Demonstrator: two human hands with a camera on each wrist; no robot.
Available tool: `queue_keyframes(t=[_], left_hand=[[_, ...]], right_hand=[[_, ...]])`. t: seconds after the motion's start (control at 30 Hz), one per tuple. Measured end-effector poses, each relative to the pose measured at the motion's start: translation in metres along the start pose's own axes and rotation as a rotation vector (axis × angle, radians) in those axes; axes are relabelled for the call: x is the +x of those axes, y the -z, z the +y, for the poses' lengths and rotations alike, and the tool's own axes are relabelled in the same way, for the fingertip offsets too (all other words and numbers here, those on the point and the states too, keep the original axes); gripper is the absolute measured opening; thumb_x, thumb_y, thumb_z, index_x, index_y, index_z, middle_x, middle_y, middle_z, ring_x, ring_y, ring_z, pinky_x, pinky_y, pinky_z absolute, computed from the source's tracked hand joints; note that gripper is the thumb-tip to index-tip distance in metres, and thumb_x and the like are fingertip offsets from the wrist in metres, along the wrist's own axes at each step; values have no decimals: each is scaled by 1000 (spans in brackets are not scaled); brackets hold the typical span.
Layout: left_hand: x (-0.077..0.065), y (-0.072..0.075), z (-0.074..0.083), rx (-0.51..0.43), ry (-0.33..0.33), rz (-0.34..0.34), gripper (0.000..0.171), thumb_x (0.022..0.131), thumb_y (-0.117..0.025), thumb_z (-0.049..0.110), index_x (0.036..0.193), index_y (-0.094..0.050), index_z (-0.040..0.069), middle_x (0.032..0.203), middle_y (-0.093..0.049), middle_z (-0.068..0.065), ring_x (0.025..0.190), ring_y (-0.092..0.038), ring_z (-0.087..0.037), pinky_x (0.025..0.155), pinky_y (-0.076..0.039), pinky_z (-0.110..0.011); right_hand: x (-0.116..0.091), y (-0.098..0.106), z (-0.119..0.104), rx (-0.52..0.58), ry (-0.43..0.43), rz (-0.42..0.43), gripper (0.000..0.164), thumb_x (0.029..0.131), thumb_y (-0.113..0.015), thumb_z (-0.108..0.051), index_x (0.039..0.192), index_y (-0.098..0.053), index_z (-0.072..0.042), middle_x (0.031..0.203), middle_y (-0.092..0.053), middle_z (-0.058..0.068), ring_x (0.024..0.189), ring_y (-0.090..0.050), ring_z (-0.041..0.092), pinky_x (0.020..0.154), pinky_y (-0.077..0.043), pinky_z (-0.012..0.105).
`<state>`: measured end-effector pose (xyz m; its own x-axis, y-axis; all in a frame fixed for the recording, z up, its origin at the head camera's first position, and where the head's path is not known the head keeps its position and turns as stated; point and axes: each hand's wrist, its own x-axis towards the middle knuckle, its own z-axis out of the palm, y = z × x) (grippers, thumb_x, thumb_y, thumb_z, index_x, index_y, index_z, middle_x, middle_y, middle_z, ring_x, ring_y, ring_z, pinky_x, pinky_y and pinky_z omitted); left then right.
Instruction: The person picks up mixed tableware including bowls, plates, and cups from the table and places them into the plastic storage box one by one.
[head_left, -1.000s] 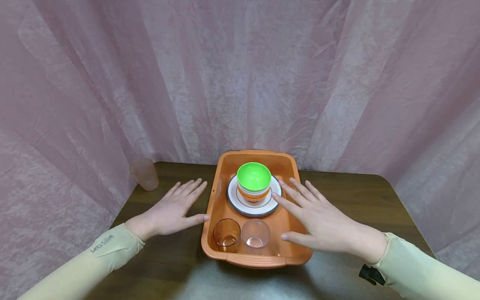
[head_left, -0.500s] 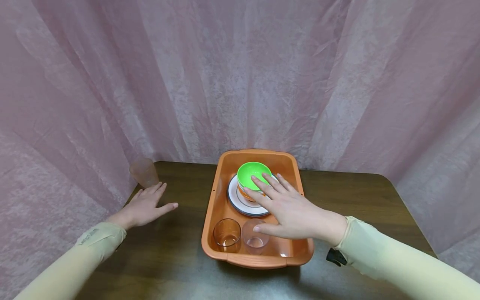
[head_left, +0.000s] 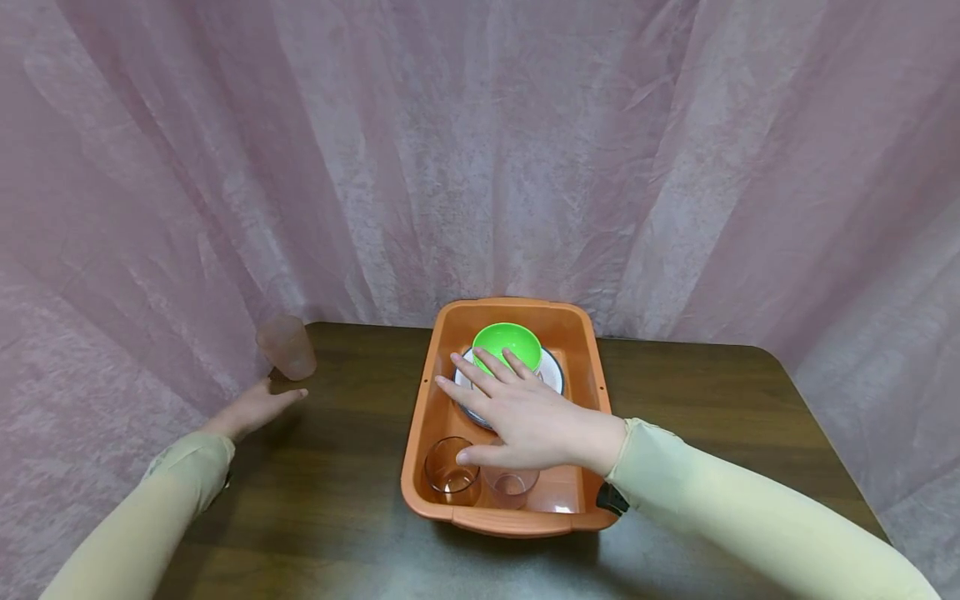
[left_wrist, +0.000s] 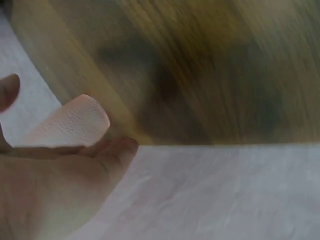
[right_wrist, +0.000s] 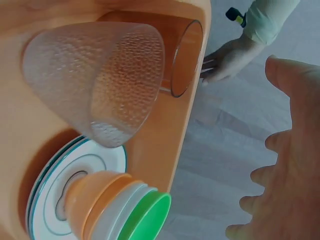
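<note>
My left hand (head_left: 255, 410) is beside a frosted pinkish tumbler (head_left: 288, 346) at the table's far left corner. In the left wrist view, the thumb and extended fingers (left_wrist: 117, 150) stand apart, with the tumbler (left_wrist: 75, 122) showing between them. My right hand (head_left: 528, 421) spreads its fingers above an orange basin (head_left: 517, 523), holding nothing. Inside the basin, a stack of bowls topped by a green bowl (head_left: 506, 337) sits on white plates (head_left: 553, 375) with dark rims. An amber glass (head_left: 450, 479) and a clear textured tumbler (right_wrist: 95, 75) stand at its near end, the tumbler partly covered by my right hand in the head view.
The basin stands on a dark wooden table (head_left: 697, 392), toward its back edge. A pink curtain (head_left: 480, 150) hangs close behind and around both sides. Light falls brightly on the table's front.
My left hand has moved left from beside the basin to the frosted tumbler. My right hand has swung left over the bowls and plates. The dishes have stayed in place.
</note>
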<state>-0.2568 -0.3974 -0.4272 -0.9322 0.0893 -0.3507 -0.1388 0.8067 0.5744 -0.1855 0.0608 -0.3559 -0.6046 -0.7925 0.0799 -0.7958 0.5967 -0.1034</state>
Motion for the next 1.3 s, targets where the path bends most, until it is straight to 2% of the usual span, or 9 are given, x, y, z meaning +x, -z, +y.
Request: queue_keyframes(t=[0.1,0.2,0.4,0.5,0.73,0.8,0.9,1.03,1.3], left_hand=[[4,1,-3,-125,8,48,101,103,-56,46,159,11,-3,157,3,-46,146,-3,-61,116,-14,-69],[10,1,-6,-190,30,72,100,102,-56,48,161,12,4,160,5,-42,147,-2,-58,116,-14,-68],[26,-3,-12,-308,69,151,97,102,-58,43,160,6,-2,163,5,-35,150,-3,-53,119,-16,-63],[37,-8,-17,-357,55,206,97,101,-61,40,161,2,-2,165,0,-33,150,-6,-51,120,-16,-60],[62,-12,-29,-522,19,334,112,88,-78,41,165,-4,9,168,-7,-23,153,-10,-39,123,-18,-48],[64,-12,-27,-525,29,351,114,87,-79,42,165,-4,7,168,-8,-25,152,-15,-42,122,-20,-51],[63,-13,-16,-501,34,417,105,89,-78,36,160,-12,-3,161,-24,-33,145,-30,-46,118,-27,-53],[59,-14,-6,-417,60,471,95,93,-72,30,154,-16,-15,153,-33,-40,140,-36,-48,117,-29,-53],[59,-16,-4,-375,94,495,93,95,-70,32,155,-16,-15,156,-28,-39,143,-32,-49,119,-27,-53]], right_hand=[[8,-2,-3,-1,5,-14,88,99,-43,-72,166,-12,-25,172,-2,7,156,2,30,123,-7,57],[15,-3,-5,-3,5,-25,87,99,-42,-72,166,-12,-25,172,-1,6,156,4,30,123,-6,56],[28,-6,-8,8,-6,-36,85,99,-42,-71,166,-12,-29,172,-3,7,156,5,31,123,-5,55],[34,-7,-10,12,-14,-46,86,99,-43,-72,166,-10,-30,172,-1,4,156,5,30,123,-4,55],[46,-10,-12,-12,-10,-40,87,98,-42,-74,166,-11,-29,172,-4,6,156,1,32,123,-6,55],[49,-11,-13,-15,-11,-36,87,98,-43,-73,166,-13,-29,172,-6,6,156,-1,32,123,-7,56],[53,-12,-14,-4,-18,-35,87,97,-45,-73,166,-13,-29,172,-7,6,156,-2,32,123,-6,56],[57,-12,-15,6,-31,-51,88,97,-44,-74,166,-11,-31,172,-5,5,157,-3,33,123,-4,55],[64,-17,-13,-6,-57,-85,89,96,-44,-76,166,-11,-33,172,-7,6,156,-5,34,123,-6,55]])
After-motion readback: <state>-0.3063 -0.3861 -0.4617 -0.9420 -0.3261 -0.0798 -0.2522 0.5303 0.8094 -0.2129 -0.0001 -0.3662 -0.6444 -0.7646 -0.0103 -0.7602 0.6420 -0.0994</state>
